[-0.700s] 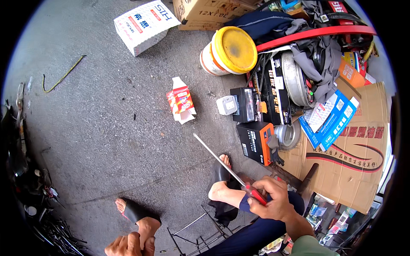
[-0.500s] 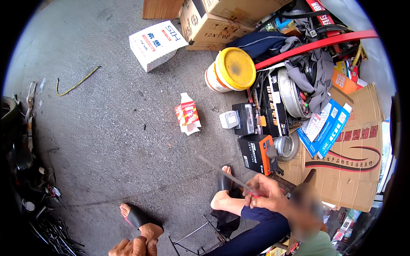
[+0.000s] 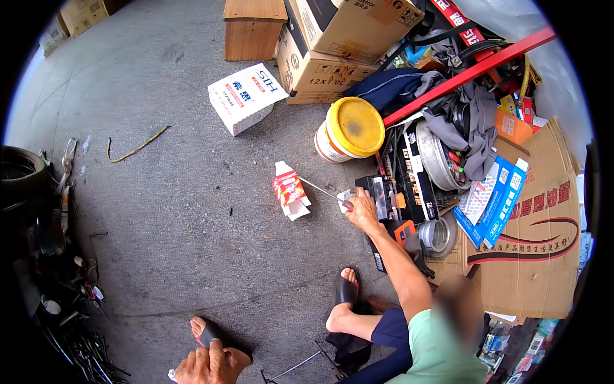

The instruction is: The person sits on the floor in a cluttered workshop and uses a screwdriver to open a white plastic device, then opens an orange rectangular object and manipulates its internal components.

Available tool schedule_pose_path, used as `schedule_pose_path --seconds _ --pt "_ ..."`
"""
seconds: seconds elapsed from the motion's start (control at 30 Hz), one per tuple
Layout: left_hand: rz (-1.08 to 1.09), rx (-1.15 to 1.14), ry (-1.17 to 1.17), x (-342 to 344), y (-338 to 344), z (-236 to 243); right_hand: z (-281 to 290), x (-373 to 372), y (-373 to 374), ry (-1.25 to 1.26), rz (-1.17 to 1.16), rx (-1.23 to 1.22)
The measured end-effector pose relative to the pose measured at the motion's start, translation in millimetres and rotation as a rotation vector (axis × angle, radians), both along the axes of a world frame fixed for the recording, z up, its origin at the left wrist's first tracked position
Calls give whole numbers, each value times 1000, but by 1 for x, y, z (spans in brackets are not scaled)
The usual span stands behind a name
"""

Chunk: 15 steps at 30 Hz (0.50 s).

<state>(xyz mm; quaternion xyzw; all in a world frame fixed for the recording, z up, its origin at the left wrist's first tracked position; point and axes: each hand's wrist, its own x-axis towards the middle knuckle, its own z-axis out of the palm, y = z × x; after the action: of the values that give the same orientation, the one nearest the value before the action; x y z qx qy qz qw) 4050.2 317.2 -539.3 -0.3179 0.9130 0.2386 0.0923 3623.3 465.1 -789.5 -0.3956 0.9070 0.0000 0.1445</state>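
My right hand [image 3: 360, 210] is stretched out to the right of centre, closed round a red-handled screwdriver [image 3: 325, 192]. The long shaft reaches to the torn red-and-white carton [image 3: 287, 187] on the floor; whether the tip touches it I cannot tell. Beneath and beside my hand are a small pale block [image 3: 343, 198], partly hidden, and a black battery [image 3: 382, 198]. My left hand [image 3: 206, 366] is low at the bottom edge, fingers curled; a small white bit shows at its left side, too little to name.
A yellow-lidded bucket [image 3: 356, 127], white box [image 3: 243, 99], stacked cartons [image 3: 320, 77] and wooden cabinet [image 3: 251, 35] stand ahead. Cluttered parts and flattened cardboard [image 3: 523, 281] fill the right. A tyre [image 3: 19, 179] and dark tools line the left. A metal frame [image 3: 297, 365] is near my feet.
My right hand has moved forward and up with the screwdriver, its arm now stretched toward the red carton. My left hand stays low. The view has shifted, showing more floor and boxes ahead.
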Motion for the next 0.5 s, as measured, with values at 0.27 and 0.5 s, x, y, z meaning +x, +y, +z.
schedule_pose_path --seconds 0.27,0.5 --pt "-76 -12 -33 -1 6 -1 -44 -10 10 157 143 153" --pt "28 95 77 -6 19 10 -27 92 39 -113 -114 248"
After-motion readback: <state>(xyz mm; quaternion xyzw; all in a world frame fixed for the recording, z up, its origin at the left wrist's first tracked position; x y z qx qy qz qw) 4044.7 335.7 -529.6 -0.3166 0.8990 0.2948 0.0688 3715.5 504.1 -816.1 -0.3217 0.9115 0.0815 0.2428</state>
